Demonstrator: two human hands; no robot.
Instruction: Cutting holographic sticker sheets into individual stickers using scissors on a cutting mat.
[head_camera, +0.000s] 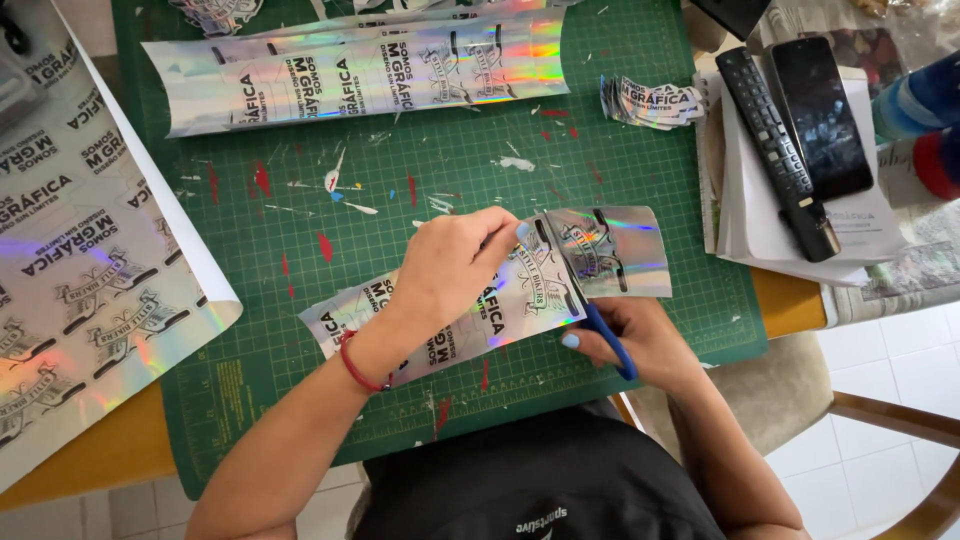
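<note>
1. Left hand (450, 262) pinching sticker strip (440, 310), keeping it taut above mat (300, 200).
2. Right hand (640, 345) closed around blue scissors (605, 335), blades under the strip, mid-cut.
3. Cut stickers (655, 100) stacked aside; roll (360, 70) beyond; remote (775, 135), phone (820, 115) on papers, clear of cutting.

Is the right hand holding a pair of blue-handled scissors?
Yes, the right hand grips scissors with blue handles, cutting the holographic sticker strip.
</note>
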